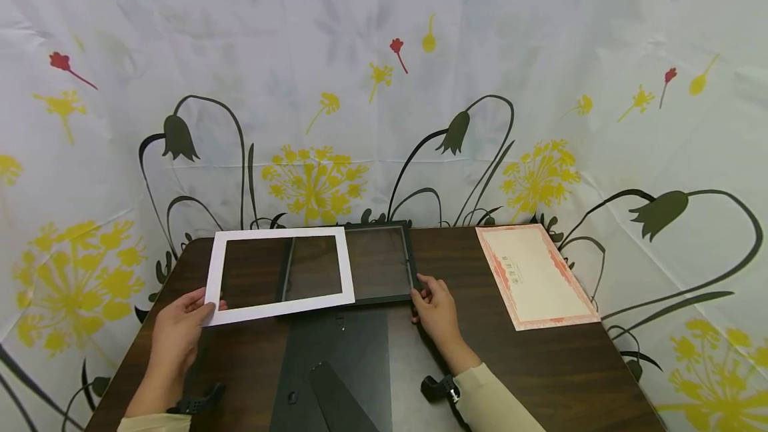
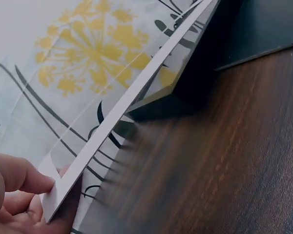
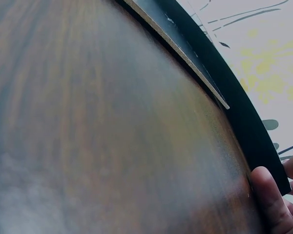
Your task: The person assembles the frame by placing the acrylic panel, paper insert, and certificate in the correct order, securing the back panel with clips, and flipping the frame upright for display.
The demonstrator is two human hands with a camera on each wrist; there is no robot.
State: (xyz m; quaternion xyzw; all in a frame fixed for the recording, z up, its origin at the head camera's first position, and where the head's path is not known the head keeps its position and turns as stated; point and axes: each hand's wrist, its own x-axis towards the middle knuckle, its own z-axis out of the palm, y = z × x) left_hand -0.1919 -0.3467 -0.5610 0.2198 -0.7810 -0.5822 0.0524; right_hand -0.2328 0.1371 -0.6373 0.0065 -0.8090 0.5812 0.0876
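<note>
A white picture mat [image 1: 276, 312] is pinched at its lower left corner between the thumb and fingers of my left hand [image 1: 180, 329]. In the left wrist view the mat [image 2: 117, 109] slants up, its far part over the black picture frame [image 2: 185, 95]. That picture frame [image 1: 384, 299] lies on the table behind the mat, which covers its left part. My right hand [image 1: 437, 309] grips the frame near its lower right corner; in the right wrist view the thumb [image 3: 266, 192] and fingers sit on either side of the frame's end.
A dark backing board [image 1: 363, 352] with a stand leg [image 1: 336, 395] lies in front of the frame. A cream certificate sheet [image 1: 540, 279] with a red border rests at the right. The wooden table [image 1: 456, 259] backs onto a flower-printed curtain [image 1: 336, 119].
</note>
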